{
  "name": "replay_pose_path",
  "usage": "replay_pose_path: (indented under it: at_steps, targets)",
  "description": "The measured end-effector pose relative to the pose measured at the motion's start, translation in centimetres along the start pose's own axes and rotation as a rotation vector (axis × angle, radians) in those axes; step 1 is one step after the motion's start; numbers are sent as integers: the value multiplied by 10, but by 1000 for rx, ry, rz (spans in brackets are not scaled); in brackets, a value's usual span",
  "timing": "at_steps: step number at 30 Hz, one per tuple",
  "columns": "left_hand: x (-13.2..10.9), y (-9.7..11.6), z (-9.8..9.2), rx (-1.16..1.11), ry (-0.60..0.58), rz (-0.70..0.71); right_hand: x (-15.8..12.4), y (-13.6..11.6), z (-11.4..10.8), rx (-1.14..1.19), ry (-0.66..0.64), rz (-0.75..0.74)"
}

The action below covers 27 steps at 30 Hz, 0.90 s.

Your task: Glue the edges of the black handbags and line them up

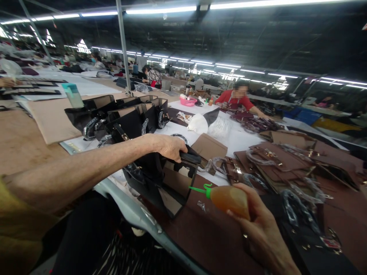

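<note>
My left hand point(171, 147) is closed on the top edge of a black handbag point(155, 183), which is tilted so its tan inside faces right. In my right hand point(258, 219) is a squeeze bottle point(229, 199) of amber liquid with a green nozzle. The nozzle tip points left, close to the bag's open edge; whether it touches cannot be seen. More black bags point(129, 122) with plastic-wrapped handles stand just behind my left hand.
Brown bag pieces point(275, 160) with wrapped handles are heaped at the right, a black bag point(312, 244) nearer me. A teal-lidded bottle point(72, 95) stands at the left, a pink basket point(188, 101) farther back. A person in red point(235, 98) reaches over the table's far side.
</note>
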State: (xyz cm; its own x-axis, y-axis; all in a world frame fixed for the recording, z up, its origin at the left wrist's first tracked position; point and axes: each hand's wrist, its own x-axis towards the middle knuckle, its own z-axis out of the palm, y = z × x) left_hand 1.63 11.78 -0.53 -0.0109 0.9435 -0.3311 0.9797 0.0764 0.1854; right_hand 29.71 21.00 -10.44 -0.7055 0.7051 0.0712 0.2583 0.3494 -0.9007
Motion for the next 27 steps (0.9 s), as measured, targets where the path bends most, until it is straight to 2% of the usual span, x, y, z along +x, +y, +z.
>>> replay_pose_path:
  at_steps: [7, 18, 22, 27]
  targets:
    - [0, 1, 1, -3, -3, 9, -3, 17, 3, -101, -34, -66]
    - [-5, 3, 3, -9, -2, -6, -10, 22, 17, -183, -76, -73]
    - [-16, 10, 7, -19, 13, -36, -14, 30, 17, -195, -65, -94]
    - [-41, 18, 21, -34, 70, -37, -22, 31, 17, -74, -98, 21]
